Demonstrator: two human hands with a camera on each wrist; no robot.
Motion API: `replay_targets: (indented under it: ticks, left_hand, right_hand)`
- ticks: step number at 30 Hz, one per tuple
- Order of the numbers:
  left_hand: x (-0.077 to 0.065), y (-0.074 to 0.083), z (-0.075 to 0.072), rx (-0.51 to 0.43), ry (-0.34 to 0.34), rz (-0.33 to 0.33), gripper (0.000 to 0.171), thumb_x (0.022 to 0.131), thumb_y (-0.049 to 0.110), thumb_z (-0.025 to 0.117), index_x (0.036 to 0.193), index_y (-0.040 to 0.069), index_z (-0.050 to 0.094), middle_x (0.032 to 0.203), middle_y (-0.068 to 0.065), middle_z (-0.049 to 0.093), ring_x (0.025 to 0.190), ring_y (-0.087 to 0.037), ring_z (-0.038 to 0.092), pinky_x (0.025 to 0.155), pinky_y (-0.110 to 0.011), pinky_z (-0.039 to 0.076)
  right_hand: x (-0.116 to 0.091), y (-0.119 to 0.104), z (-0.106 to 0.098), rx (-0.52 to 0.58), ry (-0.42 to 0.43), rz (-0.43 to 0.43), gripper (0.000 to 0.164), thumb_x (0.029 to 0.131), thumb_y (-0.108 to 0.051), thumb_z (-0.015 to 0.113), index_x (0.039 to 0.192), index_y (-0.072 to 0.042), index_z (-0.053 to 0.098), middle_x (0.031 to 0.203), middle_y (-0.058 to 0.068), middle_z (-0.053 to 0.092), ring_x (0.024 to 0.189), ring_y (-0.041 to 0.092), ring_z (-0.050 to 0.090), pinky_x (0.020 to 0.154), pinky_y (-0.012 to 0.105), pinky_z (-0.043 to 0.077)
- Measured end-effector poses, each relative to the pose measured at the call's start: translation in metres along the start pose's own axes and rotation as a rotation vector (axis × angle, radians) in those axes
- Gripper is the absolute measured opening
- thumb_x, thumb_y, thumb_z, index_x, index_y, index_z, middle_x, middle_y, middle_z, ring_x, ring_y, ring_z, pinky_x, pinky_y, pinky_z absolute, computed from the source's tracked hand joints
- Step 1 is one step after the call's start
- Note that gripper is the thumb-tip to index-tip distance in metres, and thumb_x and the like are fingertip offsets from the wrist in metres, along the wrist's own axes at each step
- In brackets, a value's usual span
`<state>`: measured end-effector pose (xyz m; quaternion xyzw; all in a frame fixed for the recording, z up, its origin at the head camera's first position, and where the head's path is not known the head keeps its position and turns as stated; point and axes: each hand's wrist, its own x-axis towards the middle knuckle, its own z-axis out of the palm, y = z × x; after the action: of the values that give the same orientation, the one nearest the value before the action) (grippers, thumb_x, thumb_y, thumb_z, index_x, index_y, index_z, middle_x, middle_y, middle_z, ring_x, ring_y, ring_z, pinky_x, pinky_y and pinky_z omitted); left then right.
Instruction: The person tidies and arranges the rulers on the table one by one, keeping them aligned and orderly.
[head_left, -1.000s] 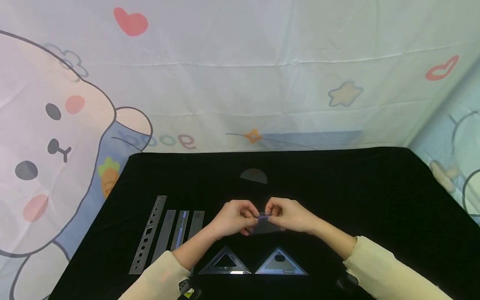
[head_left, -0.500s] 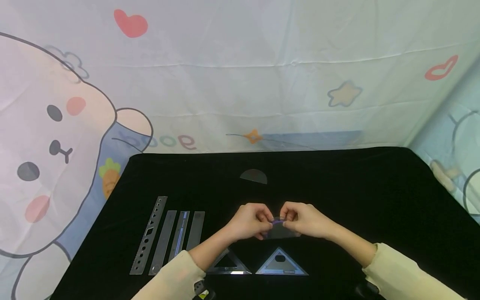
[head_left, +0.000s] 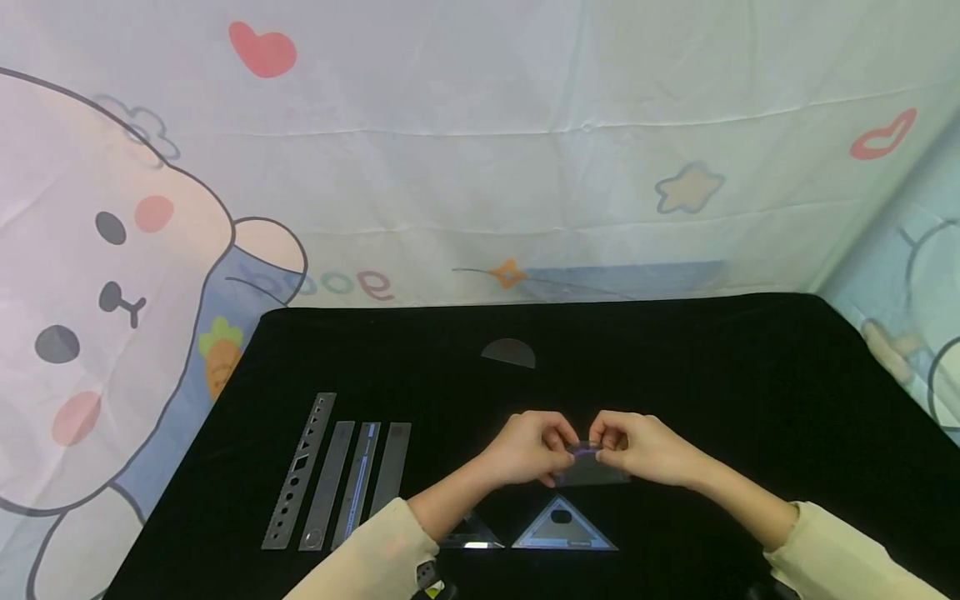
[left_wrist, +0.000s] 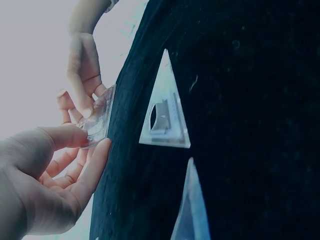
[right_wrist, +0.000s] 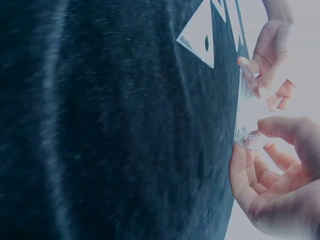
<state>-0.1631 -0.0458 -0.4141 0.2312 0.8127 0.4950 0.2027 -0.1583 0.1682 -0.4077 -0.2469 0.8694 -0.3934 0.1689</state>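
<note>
Both hands hold a small clear protractor (head_left: 592, 473) with a purple-tinted arc, above the black cloth. My left hand (head_left: 528, 448) pinches its left side between thumb and fingers. On the opposite side, my right hand (head_left: 648, 448) pinches it the same way. In the left wrist view the protractor (left_wrist: 102, 117) is tilted, its straight edge toward the cloth. A clear set square (head_left: 581, 534) with blue markings lies just nearer the body. Another set square (head_left: 482, 537) is partly hidden by the left forearm.
On the left lie a stencil ruler (head_left: 295, 472) with cut-out shapes and three plain rulers, among them a blue-marked one (head_left: 358, 483). A semicircular protractor (head_left: 508, 353) lies farther back. Behind the black-covered table (head_left: 750, 375) hangs a printed curtain (head_left: 480, 167).
Both hands have moved right and slightly toward the body, carrying the protractor between them. The left forearm now covers more of the left set square and uncovers more of the rulers.
</note>
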Motion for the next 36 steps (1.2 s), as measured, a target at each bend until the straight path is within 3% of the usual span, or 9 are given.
replay_targets:
  ticks: [8,17,36]
  left_hand:
    - [0.006,0.0,0.014,-0.005,-0.051,0.0,0.016,0.081,0.004,0.065,0.096,0.008,0.061,0.069,0.0,0.06,0.056,-0.012,0.062,0.051,-0.023,0.054]
    - [0.012,0.006,0.031,0.009,-0.038,-0.02,0.015,0.078,-0.001,0.066,0.089,0.008,0.062,0.065,0.001,0.058,0.049,-0.013,0.061,0.047,-0.022,0.052]
    - [0.016,0.016,0.059,0.082,-0.076,-0.017,0.014,0.076,0.001,0.069,0.084,0.009,0.062,0.063,0.005,0.057,0.044,-0.008,0.057,0.043,-0.019,0.05]
  right_hand:
    - [-0.014,0.011,-0.002,0.025,-0.015,0.013,0.014,0.082,-0.015,0.063,0.094,-0.013,0.055,0.078,0.002,0.054,0.062,0.011,0.054,0.053,0.025,0.049]
    - [-0.026,0.02,-0.005,-0.007,-0.009,0.029,0.014,0.081,-0.014,0.063,0.092,-0.014,0.055,0.078,0.001,0.054,0.064,0.012,0.054,0.055,0.025,0.049]
    - [-0.052,0.033,-0.008,0.068,-0.067,0.118,0.019,0.08,-0.015,0.063,0.095,-0.012,0.052,0.08,0.006,0.054,0.059,0.011,0.054,0.05,0.024,0.049]
